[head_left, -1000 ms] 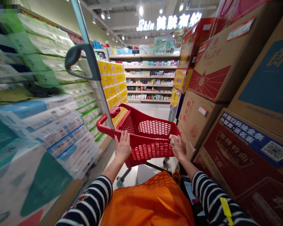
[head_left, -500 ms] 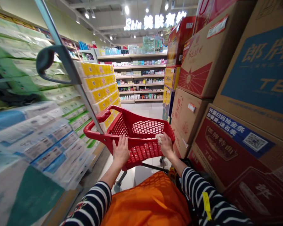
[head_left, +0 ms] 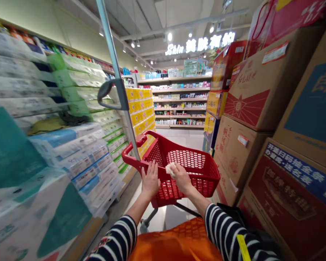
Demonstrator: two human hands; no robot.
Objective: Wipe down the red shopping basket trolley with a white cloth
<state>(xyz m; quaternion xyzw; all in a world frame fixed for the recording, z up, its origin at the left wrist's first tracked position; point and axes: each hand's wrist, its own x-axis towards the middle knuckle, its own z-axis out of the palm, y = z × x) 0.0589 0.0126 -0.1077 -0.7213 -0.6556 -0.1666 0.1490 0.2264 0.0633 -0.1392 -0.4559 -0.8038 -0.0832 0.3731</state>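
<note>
A red plastic shopping cart (head_left: 190,156) stands sideways in front of me, its perforated basket on a grey frame. My left hand (head_left: 151,181) lies on the near rim toward the handle end, fingers stretched out. In my right hand (head_left: 181,178) is a crumpled whitish cloth (head_left: 170,169), which meets the near rim around its middle. From the handle end rises a tall metal pole (head_left: 119,69) with a grey hook-shaped grip (head_left: 112,96).
Stacked cardboard cartons (head_left: 244,152) rise close on the right. Packs of paper goods (head_left: 89,159) are piled on the left, with yellow packs (head_left: 141,108) beyond the cart. Shelves of small bottles and boxes (head_left: 182,98) cross the far end of the aisle.
My right hand has slid the cloth leftward along the near rim, closer to my left hand. The left hand stays on the rim. My view has turned left and tilted up.
</note>
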